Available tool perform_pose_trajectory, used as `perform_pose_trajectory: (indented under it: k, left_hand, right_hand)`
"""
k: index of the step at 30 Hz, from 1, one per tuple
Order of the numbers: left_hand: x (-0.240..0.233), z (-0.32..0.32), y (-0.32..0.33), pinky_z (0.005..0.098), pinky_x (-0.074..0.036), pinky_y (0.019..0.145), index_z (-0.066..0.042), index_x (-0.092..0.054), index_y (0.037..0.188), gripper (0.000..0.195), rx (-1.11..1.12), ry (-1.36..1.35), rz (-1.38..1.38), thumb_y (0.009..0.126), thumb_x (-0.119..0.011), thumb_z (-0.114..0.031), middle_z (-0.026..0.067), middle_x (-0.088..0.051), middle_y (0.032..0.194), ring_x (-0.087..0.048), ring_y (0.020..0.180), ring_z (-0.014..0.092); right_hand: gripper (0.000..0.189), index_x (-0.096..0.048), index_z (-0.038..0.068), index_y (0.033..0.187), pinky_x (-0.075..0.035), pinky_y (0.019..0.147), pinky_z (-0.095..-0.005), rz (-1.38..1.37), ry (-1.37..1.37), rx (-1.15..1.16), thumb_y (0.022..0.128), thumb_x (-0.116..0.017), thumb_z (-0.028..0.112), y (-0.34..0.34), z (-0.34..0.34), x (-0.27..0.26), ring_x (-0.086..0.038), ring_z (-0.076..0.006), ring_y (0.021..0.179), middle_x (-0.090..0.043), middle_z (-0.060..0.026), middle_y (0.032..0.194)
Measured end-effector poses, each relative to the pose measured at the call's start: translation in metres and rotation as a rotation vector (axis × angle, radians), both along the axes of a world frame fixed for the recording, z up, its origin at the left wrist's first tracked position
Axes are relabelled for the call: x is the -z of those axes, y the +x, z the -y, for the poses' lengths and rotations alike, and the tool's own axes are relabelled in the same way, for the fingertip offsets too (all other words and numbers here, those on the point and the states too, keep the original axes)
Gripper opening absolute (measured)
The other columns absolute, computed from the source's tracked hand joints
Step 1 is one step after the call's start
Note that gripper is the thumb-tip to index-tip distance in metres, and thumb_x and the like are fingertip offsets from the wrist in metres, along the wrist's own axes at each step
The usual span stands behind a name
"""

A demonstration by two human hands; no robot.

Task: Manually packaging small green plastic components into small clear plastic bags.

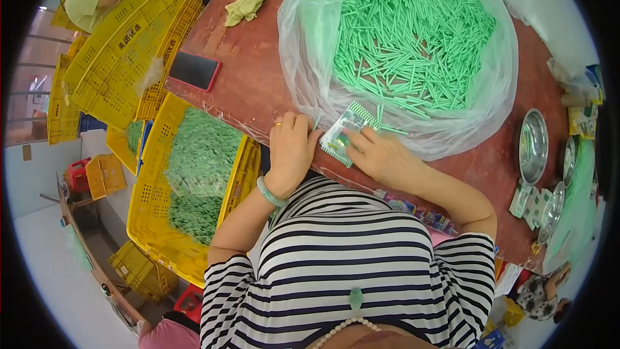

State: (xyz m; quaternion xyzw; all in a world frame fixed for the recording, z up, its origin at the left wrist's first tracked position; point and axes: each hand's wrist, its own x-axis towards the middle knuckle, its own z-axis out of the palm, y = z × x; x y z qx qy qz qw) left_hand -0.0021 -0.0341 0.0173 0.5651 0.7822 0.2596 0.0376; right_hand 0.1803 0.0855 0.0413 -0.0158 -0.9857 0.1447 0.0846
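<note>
My left hand [291,148] is at the table's near edge, a jade-coloured bangle on its wrist. A thin green stick [317,123] shows between its thumb and forefinger. Just to the right lies a clear plastic packet [339,136] with green-and-white striped ends and green printing. The fingers of my right hand [375,152] hold this packet against the table and cover part of it. Beyond both hands, a large clear plastic bag [310,65] gapes wide, full of loose green sticks [411,43]. A few sticks lie at its near rim beside the packet.
A phone [193,71] and a yellow cloth [245,7] lie on the red table [242,77]. Yellow crates [145,203] stand at the left, one filled with packets [203,155]. Metal bowls [533,145] are at the right. Other people [89,5] are around the room.
</note>
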Motion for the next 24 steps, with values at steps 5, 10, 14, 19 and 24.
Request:
perform_pose_trajectory:
  k: [5, 10, 14, 19, 24]
  left_hand:
    - [0.001, -0.002, -0.003, 0.0396, -0.04, 0.068, -0.002, -0.055, 0.083, 0.014, 0.035, -0.005, 0.075, 0.076, -0.067, -0.004, 0.0118, -0.053, 0.081, -0.052, 0.076, 0.03]
    - [-0.019, 0.0, 0.009, 0.04, -0.041, 0.075, -0.004, -0.054, 0.087, 0.015, 0.241, 0.224, 0.133, 0.078, -0.065, -0.005, 0.0127, -0.058, 0.091, -0.054, 0.086, 0.031]
    - [-0.008, -0.007, 0.028, 0.0378, -0.044, 0.086, -0.003, -0.052, 0.094, 0.019, 0.588, 0.026, 0.135, 0.079, -0.064, -0.008, 0.0107, -0.06, 0.106, -0.056, 0.104, 0.029]
    - [-0.001, -0.009, 0.024, 0.0387, -0.046, 0.086, -0.002, -0.052, 0.093, 0.018, 0.534, 0.019, 0.01, 0.08, -0.063, -0.008, 0.0128, -0.06, 0.107, -0.057, 0.102, 0.031]
    - [-0.001, -0.01, 0.025, 0.0385, -0.048, 0.085, -0.001, -0.053, 0.091, 0.017, 0.503, 0.015, 0.084, 0.079, -0.065, -0.005, 0.0134, -0.061, 0.106, -0.059, 0.099, 0.032]
  right_hand:
    - [0.015, -0.056, 0.004, 0.082, -0.048, 0.055, -0.026, -0.045, 0.162, -0.114, 0.069, -0.059, 0.012, 0.009, 0.0, 0.009, -0.053, -0.0169, 0.084, -0.053, -0.0057, 0.089]
    - [0.019, -0.055, 0.005, 0.087, -0.049, 0.057, -0.0266, -0.181, 0.24, -0.038, 0.069, -0.059, 0.011, 0.013, -0.018, -0.013, -0.055, -0.0189, 0.081, -0.06, -0.0093, 0.105]
    - [0.021, -0.054, 0.003, 0.089, -0.052, 0.062, -0.0298, -0.055, 0.099, 0.018, 0.07, -0.059, 0.009, 0.01, -0.045, -0.01, -0.056, -0.0214, 0.087, -0.06, -0.0103, 0.111]
    - [0.024, -0.055, 0.001, 0.093, -0.051, 0.069, -0.0303, 0.012, -0.016, -0.059, 0.07, -0.058, 0.008, 0.034, -0.056, 0.003, -0.054, -0.0231, 0.088, -0.058, -0.0103, 0.102]
    - [0.023, -0.052, 0.0, 0.09, -0.05, 0.071, -0.0327, -0.027, -0.051, 0.007, 0.068, -0.06, 0.004, 0.041, -0.04, 0.006, -0.053, -0.0242, 0.089, -0.053, -0.0083, 0.09]
